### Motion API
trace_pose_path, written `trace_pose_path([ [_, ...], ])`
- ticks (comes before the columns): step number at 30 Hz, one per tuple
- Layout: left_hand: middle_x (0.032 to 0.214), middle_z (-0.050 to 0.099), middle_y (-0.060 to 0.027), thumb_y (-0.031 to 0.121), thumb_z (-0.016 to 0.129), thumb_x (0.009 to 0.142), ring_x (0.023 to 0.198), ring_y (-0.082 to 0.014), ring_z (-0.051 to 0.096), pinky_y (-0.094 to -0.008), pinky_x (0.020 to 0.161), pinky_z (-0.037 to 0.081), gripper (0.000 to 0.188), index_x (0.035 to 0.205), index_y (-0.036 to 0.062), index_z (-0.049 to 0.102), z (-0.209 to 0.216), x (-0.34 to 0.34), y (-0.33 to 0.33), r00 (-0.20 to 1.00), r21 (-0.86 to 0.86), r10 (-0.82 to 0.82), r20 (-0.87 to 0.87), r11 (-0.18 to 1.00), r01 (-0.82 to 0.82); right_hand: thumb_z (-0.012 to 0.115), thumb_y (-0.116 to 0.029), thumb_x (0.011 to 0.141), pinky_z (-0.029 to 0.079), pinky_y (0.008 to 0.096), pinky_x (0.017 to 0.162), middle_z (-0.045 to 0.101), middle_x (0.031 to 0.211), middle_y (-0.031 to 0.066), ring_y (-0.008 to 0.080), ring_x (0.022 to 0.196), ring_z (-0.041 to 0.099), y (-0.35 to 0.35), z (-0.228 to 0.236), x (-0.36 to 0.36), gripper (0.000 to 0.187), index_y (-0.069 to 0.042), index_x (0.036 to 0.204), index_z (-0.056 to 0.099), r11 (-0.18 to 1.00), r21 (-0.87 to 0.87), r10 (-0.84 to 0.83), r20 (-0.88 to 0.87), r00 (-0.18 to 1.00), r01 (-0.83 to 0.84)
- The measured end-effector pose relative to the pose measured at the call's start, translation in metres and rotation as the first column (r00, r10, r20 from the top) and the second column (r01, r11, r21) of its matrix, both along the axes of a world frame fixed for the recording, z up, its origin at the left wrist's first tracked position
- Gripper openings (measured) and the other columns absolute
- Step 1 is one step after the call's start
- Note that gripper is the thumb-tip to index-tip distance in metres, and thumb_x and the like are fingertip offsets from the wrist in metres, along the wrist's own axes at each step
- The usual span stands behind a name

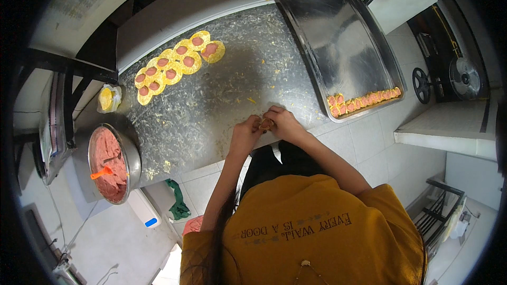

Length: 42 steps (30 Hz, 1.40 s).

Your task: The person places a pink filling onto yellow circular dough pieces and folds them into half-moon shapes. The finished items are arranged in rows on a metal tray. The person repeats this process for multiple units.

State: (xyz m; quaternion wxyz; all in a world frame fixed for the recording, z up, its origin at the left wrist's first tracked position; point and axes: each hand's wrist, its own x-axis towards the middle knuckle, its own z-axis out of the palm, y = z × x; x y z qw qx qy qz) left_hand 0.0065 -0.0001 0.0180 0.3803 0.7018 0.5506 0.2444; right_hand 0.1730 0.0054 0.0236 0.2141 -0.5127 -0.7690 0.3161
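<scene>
At the near edge of the table, my left hand (244,134) and my right hand (285,124) close their fingers around one small dumpling (265,124). Its pink filling shows between the fingertips, while most of its wrapper is hidden. Farther left, several round yellow wrappers (172,66) lie flat in overlapping rows, each with a lump of pink meat filling (188,62) on it. A metal tray (343,31) stands at the right. Several finished dumplings (369,100) line its near end, standing close together with pink tops and yellow sides.
A steel bowl (134,158) of pink meat filling (108,148) sits at the table's left end, with an orange-handled tool (102,172) in it. Beside it is a plastic bag of yellow wrappers (107,98). Scraps dot the grey tabletop (248,47). A fan (466,76) stands far right.
</scene>
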Motion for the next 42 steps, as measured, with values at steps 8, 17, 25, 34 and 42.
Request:
trace_pose_path([
  [8, 0.078, 0.062, -0.0111, 0.015, 0.072, 0.068, 0.072, -0.0294, 0.062, -0.0364, 0.062, 0.049, 0.025, 0.087, 0.0057, 0.058, 0.001, 0.005, -0.001, 0.991, 0.019, -0.006, -0.135, 1.000, 0.009, 0.062, 0.002, 0.064, 0.046, 0.0395, 0.078, 0.055, 0.094, 0.0142, 0.0339, 0.091, 0.055, -0.001, 0.005, 0.006, 0.034, -0.002, 0.097, 0.058, 0.988, 0.148, -0.056, 0.062, 0.996, 0.046],
  [17, 0.085, 0.060, -0.0130, 0.009, 0.070, 0.067, 0.074, -0.0282, 0.061, -0.0360, 0.067, 0.050, 0.029, 0.093, 0.0029, 0.059, -0.001, 0.005, 0.004, 0.999, 0.008, -0.042, -0.006, 0.999, 0.042, 0.061, 0.003, 0.064, 0.048, 0.0381, 0.074, 0.056, 0.092, 0.0145, 0.0325, 0.085, 0.057, -0.004, 0.000, 0.003, 0.033, -0.003, 0.096, 0.060, 0.984, 0.012, -0.174, -0.132, 0.976, 0.177],
  [25, 0.085, 0.062, -0.0148, 0.009, 0.070, 0.069, 0.075, -0.0260, 0.063, -0.0335, 0.066, 0.050, 0.029, 0.096, 0.0018, 0.060, 0.002, 0.008, 0.009, 0.995, 0.066, -0.094, 0.034, 0.994, 0.092, 0.060, 0.005, 0.063, 0.048, 0.0390, 0.073, 0.056, 0.097, 0.0164, 0.0348, 0.085, 0.057, -0.005, -0.013, 0.007, 0.040, -0.002, 0.103, 0.058, 0.995, 0.046, -0.085, -0.055, 0.995, 0.088],
  [34, 0.083, 0.065, -0.0141, 0.007, 0.070, 0.069, 0.073, -0.0245, 0.065, -0.0317, 0.067, 0.051, 0.032, 0.099, 0.0023, 0.059, -0.001, 0.008, 0.011, 0.994, 0.001, -0.080, 0.079, 0.997, 0.081, 0.062, -0.001, 0.069, 0.048, 0.0414, 0.074, 0.057, 0.091, 0.0168, 0.0361, 0.085, 0.057, -0.007, -0.018, 0.003, 0.033, -0.002, 0.101, 0.058, 0.976, 0.026, -0.218, 0.048, 0.975, 0.217],
  [42, 0.086, 0.064, -0.0142, 0.005, 0.069, 0.069, 0.074, -0.0243, 0.065, -0.0322, 0.067, 0.051, 0.029, 0.096, 0.0025, 0.060, -0.001, 0.007, 0.006, 0.999, 0.092, 0.030, 0.021, 0.995, -0.032, 0.060, -0.001, 0.071, 0.049, 0.0419, 0.068, 0.057, 0.088, 0.0159, 0.0361, 0.079, 0.058, -0.009, -0.007, -0.007, 0.022, -0.004, 0.092, 0.060, 0.937, 0.116, -0.330, -0.002, 0.944, 0.328],
])
